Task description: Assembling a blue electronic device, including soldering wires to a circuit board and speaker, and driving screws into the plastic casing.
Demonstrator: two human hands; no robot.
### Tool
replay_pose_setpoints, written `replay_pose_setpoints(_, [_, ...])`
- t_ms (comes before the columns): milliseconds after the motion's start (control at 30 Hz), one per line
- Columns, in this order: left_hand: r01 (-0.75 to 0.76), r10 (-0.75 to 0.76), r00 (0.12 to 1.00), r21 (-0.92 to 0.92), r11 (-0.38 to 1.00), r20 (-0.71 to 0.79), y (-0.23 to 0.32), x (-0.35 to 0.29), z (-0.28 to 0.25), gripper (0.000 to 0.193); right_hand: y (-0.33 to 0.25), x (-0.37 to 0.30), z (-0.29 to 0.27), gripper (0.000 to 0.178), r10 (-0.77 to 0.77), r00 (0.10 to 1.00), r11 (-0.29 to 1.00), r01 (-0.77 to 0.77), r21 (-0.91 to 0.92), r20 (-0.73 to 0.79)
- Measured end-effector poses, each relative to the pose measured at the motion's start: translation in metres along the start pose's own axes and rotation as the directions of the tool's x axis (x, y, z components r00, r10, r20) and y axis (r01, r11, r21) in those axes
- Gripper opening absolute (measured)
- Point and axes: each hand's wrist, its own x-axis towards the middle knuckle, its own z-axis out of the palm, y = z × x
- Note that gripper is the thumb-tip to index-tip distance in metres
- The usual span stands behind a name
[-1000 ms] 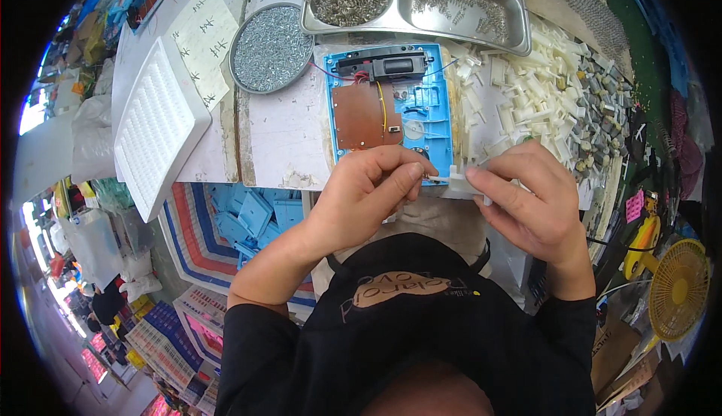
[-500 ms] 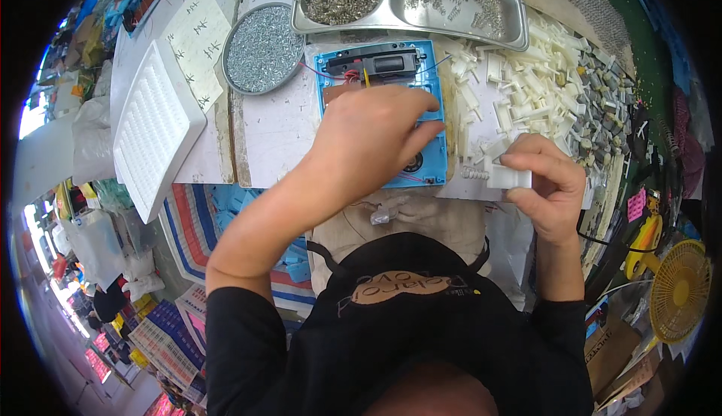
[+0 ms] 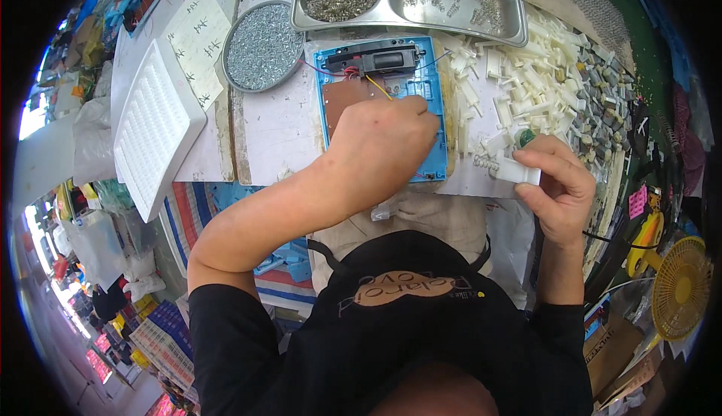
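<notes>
My left hand (image 3: 380, 145) is closed over the lower part of a blue plastic casing (image 3: 435, 145); its fingertips are out of sight, so whatever they grip is hidden. Inside the casing lie a brown circuit board (image 3: 344, 99), a black bar-shaped part (image 3: 387, 60) and a yellow wire (image 3: 380, 87). At the table's front edge, my right hand (image 3: 560, 187) pinches a white plastic part (image 3: 519, 171) between thumb and fingers. A coil spring (image 3: 485, 162) sticks out from its left end. Something small and green (image 3: 525, 138) shows at my right fingertips.
White plastic parts (image 3: 538, 70) are heaped right of the casing, beside grey pieces (image 3: 605, 108). Behind stands a metal tray (image 3: 451, 33) of springs. A round dish (image 3: 263, 48) of small screws and a white slatted panel (image 3: 162, 115) lie left. A yellow fan (image 3: 681, 288) stands lower right.
My left hand has drawn back toward me, uncovering more of the brown board and yellow wire. My right hand has shifted slightly right with the white part, now tilted, and the green bit has appeared.
</notes>
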Motion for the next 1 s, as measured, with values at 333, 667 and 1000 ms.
replay_pose_setpoints(333, [-0.033,-0.165,0.914,-0.474,0.880,-0.370,-0.026,-0.020,-0.008,0.009,0.001,0.030,0.026,0.032,-0.038,0.999,0.905,0.030,-0.424,-0.010])
replay_pose_setpoints(667, [-0.009,-0.365,0.805,-0.625,0.781,-0.468,-0.023,-0.030,0.010,0.009,-0.009,0.081,0.052,0.029,-0.201,0.911,0.674,0.396,-0.624,0.361])
replay_pose_setpoints(1000, [-0.004,-0.361,0.801,-0.608,0.794,-0.477,-0.026,-0.031,0.014,0.010,0.036,0.079,0.048,0.024,-0.174,0.938,0.862,0.292,-0.415,0.299])
